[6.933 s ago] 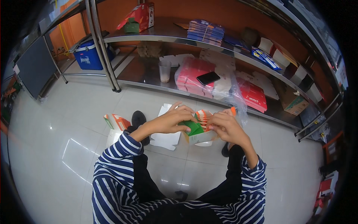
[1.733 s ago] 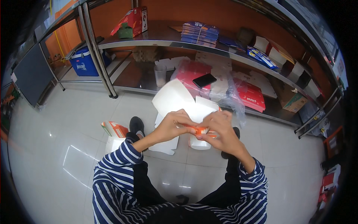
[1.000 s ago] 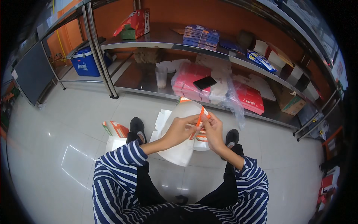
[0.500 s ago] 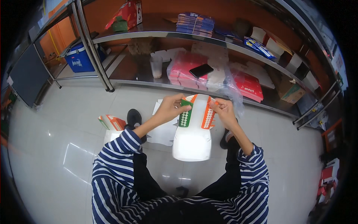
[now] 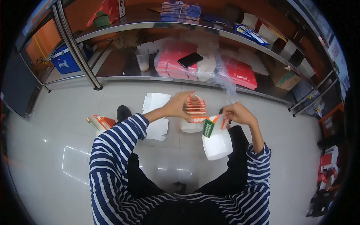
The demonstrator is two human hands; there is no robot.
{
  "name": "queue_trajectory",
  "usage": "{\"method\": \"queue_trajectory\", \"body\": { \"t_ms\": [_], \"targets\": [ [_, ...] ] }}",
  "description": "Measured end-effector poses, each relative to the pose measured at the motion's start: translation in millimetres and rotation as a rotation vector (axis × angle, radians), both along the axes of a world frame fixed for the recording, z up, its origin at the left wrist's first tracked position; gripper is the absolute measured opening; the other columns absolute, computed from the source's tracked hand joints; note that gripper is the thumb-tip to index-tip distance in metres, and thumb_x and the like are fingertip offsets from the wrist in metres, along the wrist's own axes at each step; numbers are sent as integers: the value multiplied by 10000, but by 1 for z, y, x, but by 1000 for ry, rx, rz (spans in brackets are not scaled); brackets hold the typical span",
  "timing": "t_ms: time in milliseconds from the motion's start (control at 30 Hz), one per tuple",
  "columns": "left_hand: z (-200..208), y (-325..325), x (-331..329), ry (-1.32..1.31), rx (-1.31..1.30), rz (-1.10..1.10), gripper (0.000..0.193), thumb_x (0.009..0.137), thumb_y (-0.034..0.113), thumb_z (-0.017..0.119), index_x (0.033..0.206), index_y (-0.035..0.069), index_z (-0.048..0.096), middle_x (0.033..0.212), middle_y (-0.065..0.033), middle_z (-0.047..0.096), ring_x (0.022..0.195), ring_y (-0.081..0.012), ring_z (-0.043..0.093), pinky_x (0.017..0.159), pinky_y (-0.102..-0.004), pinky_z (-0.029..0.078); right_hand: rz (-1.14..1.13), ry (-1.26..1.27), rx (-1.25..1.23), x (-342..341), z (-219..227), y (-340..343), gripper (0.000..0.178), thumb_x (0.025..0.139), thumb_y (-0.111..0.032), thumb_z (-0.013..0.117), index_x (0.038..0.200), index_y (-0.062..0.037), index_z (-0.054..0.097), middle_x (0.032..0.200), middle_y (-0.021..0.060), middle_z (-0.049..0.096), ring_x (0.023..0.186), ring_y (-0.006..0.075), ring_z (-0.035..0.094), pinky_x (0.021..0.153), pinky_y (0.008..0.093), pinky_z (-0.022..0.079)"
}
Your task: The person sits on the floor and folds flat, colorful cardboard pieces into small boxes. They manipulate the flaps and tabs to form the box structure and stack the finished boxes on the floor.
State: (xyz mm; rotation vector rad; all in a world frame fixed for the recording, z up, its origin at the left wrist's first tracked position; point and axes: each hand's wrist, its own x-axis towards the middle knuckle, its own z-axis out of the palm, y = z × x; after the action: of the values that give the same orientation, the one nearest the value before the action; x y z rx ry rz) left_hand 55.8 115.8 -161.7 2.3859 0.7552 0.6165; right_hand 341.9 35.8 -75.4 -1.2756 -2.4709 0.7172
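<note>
My right hand (image 5: 240,113) pinches the upper edge of a paper food box (image 5: 217,144), which is white with orange and green patterned flaps. It hangs tilted over my right knee. Left of it, my left hand (image 5: 178,105) curves its thumb and fingers around the side of a stack of nested paper boxes (image 5: 195,105) with orange patterned edges. The held box's flap overlaps the stack's near edge, and whether they touch I cannot tell. Flat white card blanks (image 5: 155,128) lie on the floor beneath my left forearm. Another orange and green box (image 5: 101,123) stands farther left.
Ahead is a metal shelf (image 5: 123,77) bearing a phone (image 5: 190,59), a plastic cup (image 5: 142,60) and red flat boxes (image 5: 240,73) partly under plastic wrap. Blue flat cartons (image 5: 180,13) are bundled on the upper level. A blue cooler bag (image 5: 66,60) sits at the left.
My left hand has let go of the held box and gone to the nested stack. My right hand has carried the box rightward, uncovering the stack. The whole view has shifted somewhat.
</note>
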Motion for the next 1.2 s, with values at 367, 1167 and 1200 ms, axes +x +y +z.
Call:
{"method": "queue_trajectory", "body": {
  "t_ms": [367, 1167, 1200],
  "targets": [
    [-48, -13, 48, 127, 361, 196, 1102, 510, 678, 684, 1400, 203, 239, 1199, -182, 419, 1141, -354, 395, 907, -609, 275, 31, 131, -98, 6, -43, -7, 270, 612, 71, 522, 855, 2, 616, 829, 158, 637, 759, 295, 614, 684, 324, 471],
    [-62, 53, 67, -137, 907, -50, 178, 790, 260, 570, 709, 103, 557, 658, -48, 605, 576, -208, 606, 576, -321, 490, -57, 144, 475, -26, -79, 4, 425, 595, 138, 492, 979, 3, 614, 939, 181, 637, 879, 319, 624, 761, 367, 505],
    [-63, 53, 66, -64, 875, -55, 119, 773, 242, 572, 771, 123, 572, 705, -37, 617, 626, -193, 620, 617, -320, 503, -55, 123, 507, -29, -84, 3, 423, 597, 137, 498, 982, 2, 609, 942, 180, 636, 878, 320, 623, 758, 372, 508]
  ]
}}
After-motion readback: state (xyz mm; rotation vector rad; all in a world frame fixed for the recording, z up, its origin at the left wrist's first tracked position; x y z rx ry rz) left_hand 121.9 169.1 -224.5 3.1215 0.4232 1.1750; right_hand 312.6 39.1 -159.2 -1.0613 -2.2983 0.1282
